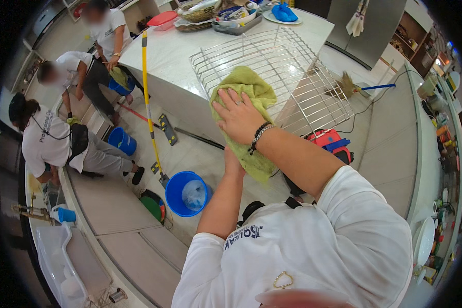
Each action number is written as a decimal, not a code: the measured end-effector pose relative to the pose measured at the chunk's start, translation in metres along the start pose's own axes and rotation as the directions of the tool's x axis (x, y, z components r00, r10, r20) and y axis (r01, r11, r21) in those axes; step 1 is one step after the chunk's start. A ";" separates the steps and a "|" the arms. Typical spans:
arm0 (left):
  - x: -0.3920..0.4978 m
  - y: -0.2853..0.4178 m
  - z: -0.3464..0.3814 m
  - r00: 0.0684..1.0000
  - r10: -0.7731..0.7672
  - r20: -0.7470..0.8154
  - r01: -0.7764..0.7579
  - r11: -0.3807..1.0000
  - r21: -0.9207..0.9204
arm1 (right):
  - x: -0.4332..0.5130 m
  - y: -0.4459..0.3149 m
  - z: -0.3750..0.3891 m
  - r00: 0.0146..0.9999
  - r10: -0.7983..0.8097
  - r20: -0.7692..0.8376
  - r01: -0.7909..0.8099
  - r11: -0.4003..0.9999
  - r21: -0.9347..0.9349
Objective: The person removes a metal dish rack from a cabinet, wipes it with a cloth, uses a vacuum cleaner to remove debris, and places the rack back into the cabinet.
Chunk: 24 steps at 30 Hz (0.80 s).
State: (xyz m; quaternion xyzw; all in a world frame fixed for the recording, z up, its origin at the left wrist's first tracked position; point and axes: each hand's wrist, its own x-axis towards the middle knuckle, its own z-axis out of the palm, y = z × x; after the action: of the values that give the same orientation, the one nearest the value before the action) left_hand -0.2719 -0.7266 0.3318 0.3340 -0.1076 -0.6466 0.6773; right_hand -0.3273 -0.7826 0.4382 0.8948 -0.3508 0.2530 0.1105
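A silver wire rack (292, 73) stretches over the corner of the white countertop (169, 57) and past its edge. Over its near left side drapes a yellow-green cloth (250, 79). My right hand (236, 113), with a ring and wrist bracelets, lies flat on the cloth, fingers slightly apart. Below it, my left hand (233, 163) reaches up behind the cloth's hanging part; its fingers are hidden, and whether they grip the rack or cloth cannot be seen. A blue bucket (186, 193) of sudsy water stands on the floor beside my left forearm.
A yellow pole (146, 88) stands upright left of the counter; a flat mop head (168, 129) lies near it. Three people in white shirts are at the left, near another blue bucket (122, 141). Baskets (194, 13) and trays top the counter. A broom (344, 84) and red-blue equipment (331, 144) are right.
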 end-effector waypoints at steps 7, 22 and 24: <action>0.023 -0.009 -0.046 0.952 0.006 -0.306 0.137 0.886 0.442 | -0.028 0.107 -0.018 0.960 0.260 0.105 -0.246 0.960 -0.131; 0.048 -0.036 -0.006 0.961 0.170 -0.220 0.028 0.727 0.686 | -0.156 0.370 -0.033 0.599 0.795 -0.095 -0.801 0.595 -0.070; 0.044 -0.032 -0.008 0.920 0.012 -0.391 0.258 0.732 0.630 | -0.165 0.394 -0.048 0.396 0.918 0.026 -0.909 0.389 0.149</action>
State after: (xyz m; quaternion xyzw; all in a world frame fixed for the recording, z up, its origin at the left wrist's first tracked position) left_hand -0.2871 -0.7639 0.2946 0.6768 -0.1806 -0.5335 0.4740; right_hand -0.7178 -0.9574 0.3987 0.5528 -0.7620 0.3227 -0.0983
